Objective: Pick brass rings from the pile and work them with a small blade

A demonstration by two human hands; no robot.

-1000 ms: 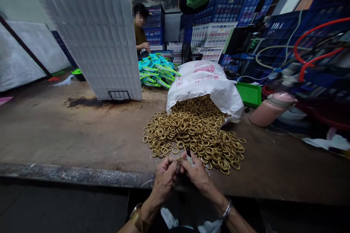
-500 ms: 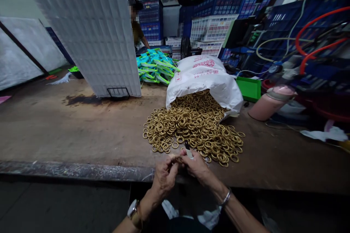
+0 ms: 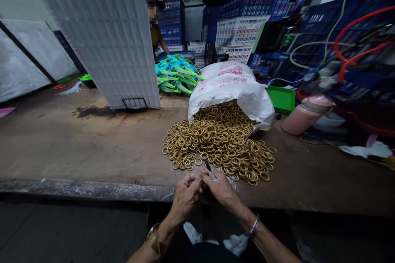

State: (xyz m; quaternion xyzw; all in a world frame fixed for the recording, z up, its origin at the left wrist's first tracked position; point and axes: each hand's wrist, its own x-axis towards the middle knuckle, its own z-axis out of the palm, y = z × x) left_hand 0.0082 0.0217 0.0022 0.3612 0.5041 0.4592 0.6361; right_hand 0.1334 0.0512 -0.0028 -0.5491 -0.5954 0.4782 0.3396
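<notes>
My left hand (image 3: 186, 192) and my right hand (image 3: 221, 189) meet at the table's front edge, fingertips pinched close together. Held in my right hand is a small knife-like tool (image 3: 210, 171) with a black end and a pale flat part, black end pointing away from me. My left fingers are closed, and what lies between them is too small and covered to make out. Just beyond my hands, a heap of gold-coloured rings (image 3: 216, 141) spreads out of the mouth of a white woven sack (image 3: 222, 84) with red print, which lies on its side.
A tall white padded panel (image 3: 105, 45) stands on the wooden table (image 3: 92, 148) at left. Behind are bright blue and green pieces (image 3: 177, 74) and a person (image 3: 156, 35). To the right are a green tray (image 3: 281, 100), a pink bottle (image 3: 307, 116) and red hoses (image 3: 344, 45).
My hands have turned slightly, and the black end of the tool has shifted a little left. The brownish thing that showed between my fingertips is now mostly hidden.
</notes>
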